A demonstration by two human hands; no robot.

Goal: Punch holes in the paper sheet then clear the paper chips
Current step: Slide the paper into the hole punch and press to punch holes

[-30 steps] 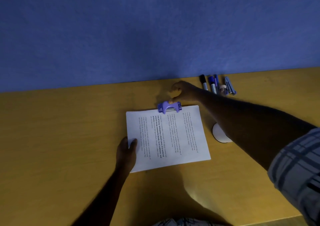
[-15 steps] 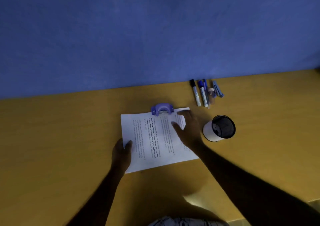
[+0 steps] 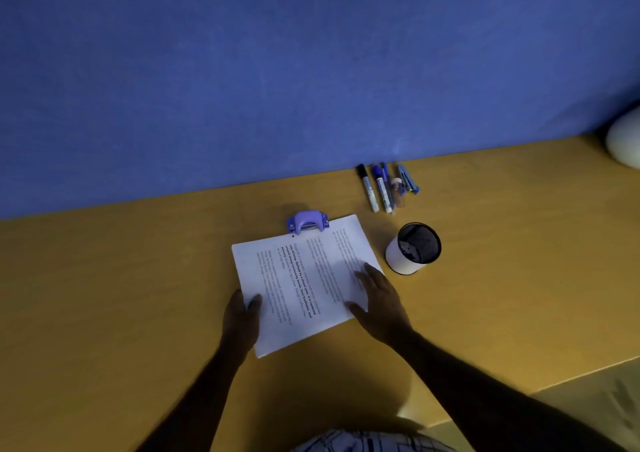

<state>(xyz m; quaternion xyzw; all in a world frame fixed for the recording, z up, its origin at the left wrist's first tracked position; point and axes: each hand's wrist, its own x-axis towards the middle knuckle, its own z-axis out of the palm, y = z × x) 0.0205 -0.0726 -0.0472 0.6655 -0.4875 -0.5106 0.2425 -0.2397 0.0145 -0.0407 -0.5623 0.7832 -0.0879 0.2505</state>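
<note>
A white printed paper sheet (image 3: pixel 304 278) lies on the yellow table (image 3: pixel 121 295), turned a little clockwise. Its far edge reaches a small purple hole punch (image 3: pixel 307 222), and one dark punched hole shows near that edge just left of the punch. My left hand (image 3: pixel 242 316) holds the sheet's near left corner, thumb on top. My right hand (image 3: pixel 379 299) rests flat on the sheet's near right corner, fingers spread. Neither hand touches the punch. No paper chips are visible.
A white cup with a black inside (image 3: pixel 414 249) stands just right of the sheet. Several markers and a small stapler (image 3: pixel 384 188) lie by the blue wall (image 3: pixel 311 70). A pale rounded object (image 3: pixel 625 139) sits at the far right. The table's front edge runs at lower right.
My right hand left the punch and came back onto the sheet's right corner. The sheet has rotated slightly clockwise and slid toward me. My left hand stays at its corner.
</note>
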